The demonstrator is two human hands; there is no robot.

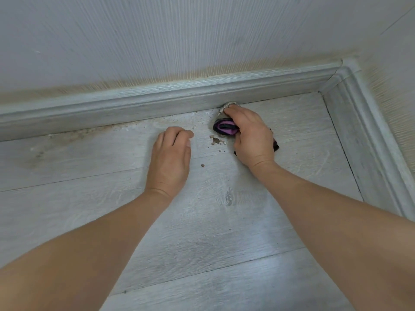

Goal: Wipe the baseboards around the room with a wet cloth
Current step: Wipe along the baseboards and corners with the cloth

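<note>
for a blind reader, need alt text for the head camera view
A person's right hand grips a bunched purple and black cloth against the foot of a grey baseboard near a room corner. The left hand rests on the pale plank floor, with crumbs of debris between the hands.

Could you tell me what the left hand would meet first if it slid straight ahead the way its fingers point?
Probably the baseboard, after the gritty floor strip; left hand.

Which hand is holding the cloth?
The right hand. It grips the purple and black cloth against the bottom of the baseboard. The left hand holds nothing and rests on the floor.
</note>
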